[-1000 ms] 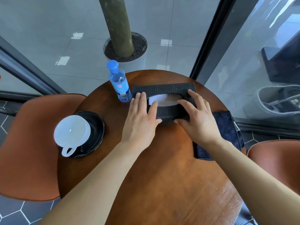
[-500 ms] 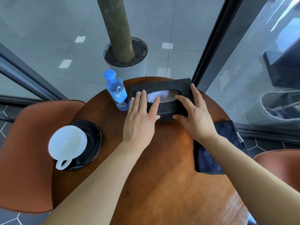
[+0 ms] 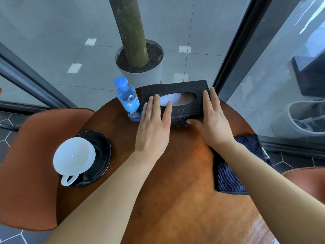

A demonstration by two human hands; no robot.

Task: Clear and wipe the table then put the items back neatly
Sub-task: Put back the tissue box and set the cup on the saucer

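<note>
A black patterned tissue box (image 3: 184, 110) lies at the far edge of the round wooden table (image 3: 175, 191). My left hand (image 3: 153, 127) rests flat on its left end, fingers apart. My right hand (image 3: 212, 122) presses on its right end, thumb against the near side. A blue-capped water bottle (image 3: 127, 101) stands just left of the box. A white cup (image 3: 74, 158) sits on a black saucer (image 3: 101, 155) at the table's left edge. A dark blue cloth (image 3: 233, 173) lies on the right side, partly under my right forearm.
Brown chairs stand at the left (image 3: 28, 164) and lower right (image 3: 306, 178). Beyond the table is a glass wall with a dark frame (image 3: 233, 50), and a white planter with a trunk (image 3: 139, 59) behind it.
Both hands have slid the tissue box away from me toward the far edge of the table, next to the bottle. The cup, saucer and cloth stayed put.
</note>
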